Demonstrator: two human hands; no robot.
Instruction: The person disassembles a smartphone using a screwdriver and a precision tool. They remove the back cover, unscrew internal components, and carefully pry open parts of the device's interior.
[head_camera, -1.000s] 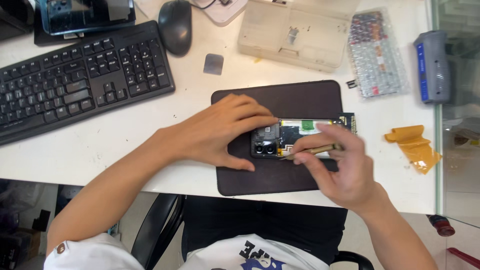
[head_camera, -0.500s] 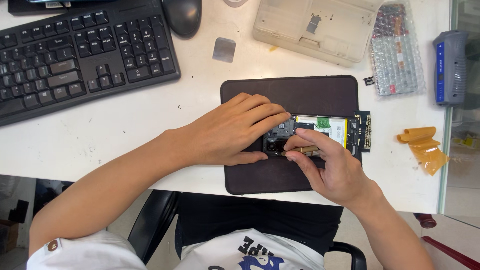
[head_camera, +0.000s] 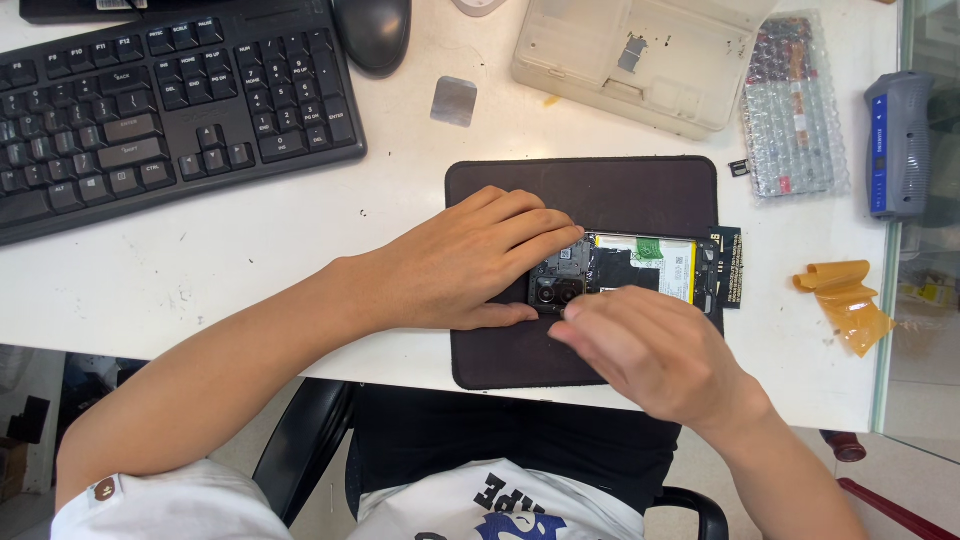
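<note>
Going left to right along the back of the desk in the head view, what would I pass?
Keyboard → mouse → small metal plate → beige plastic case → bubble-wrapped packet → grey-and-blue tool.
</note>
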